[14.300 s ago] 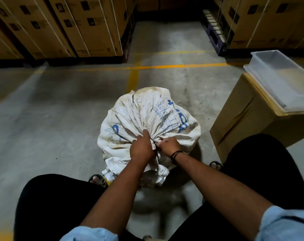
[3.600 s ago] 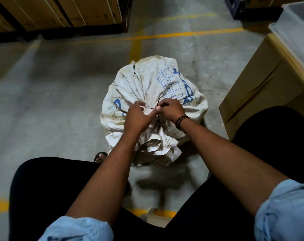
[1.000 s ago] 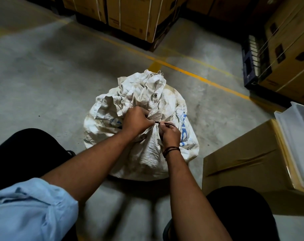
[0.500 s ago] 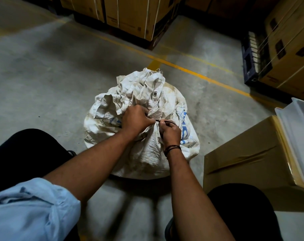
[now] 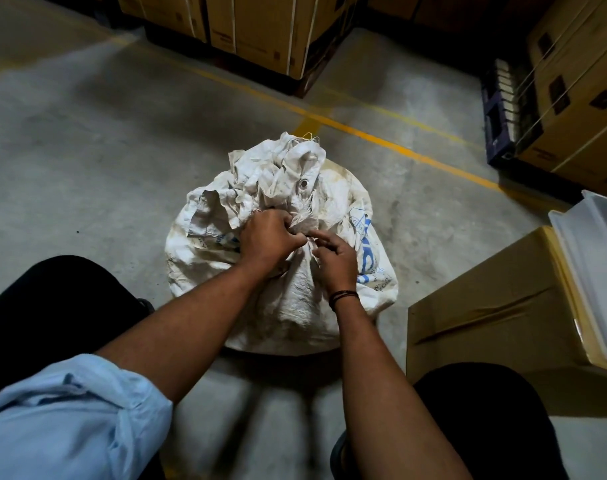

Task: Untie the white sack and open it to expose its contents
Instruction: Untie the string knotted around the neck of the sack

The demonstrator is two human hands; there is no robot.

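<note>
A dirty white woven sack (image 5: 295, 306) with blue print stands on the concrete floor between my knees. Its gathered neck (image 5: 281, 174) is bunched and crumpled upward, with a metal eyelet showing. My left hand (image 5: 269, 239) grips the bunched neck fabric at the tie. My right hand (image 5: 335, 259) is beside it, fingers curled and pinching at the knot where the neck is bound. The tie itself is mostly hidden between my hands. The sack's contents are not visible.
A cardboard box (image 5: 496, 317) stands close on the right with a translucent plastic tray (image 5: 593, 265) on top. Stacked cartons (image 5: 260, 29) on pallets line the back and right (image 5: 579, 109). Yellow floor lines (image 5: 399, 143) run behind the sack.
The sack was turned round since the oldest frames, its neck now pointing away from me. In the last second my hands stayed at the knot and my right fingers shifted slightly.
</note>
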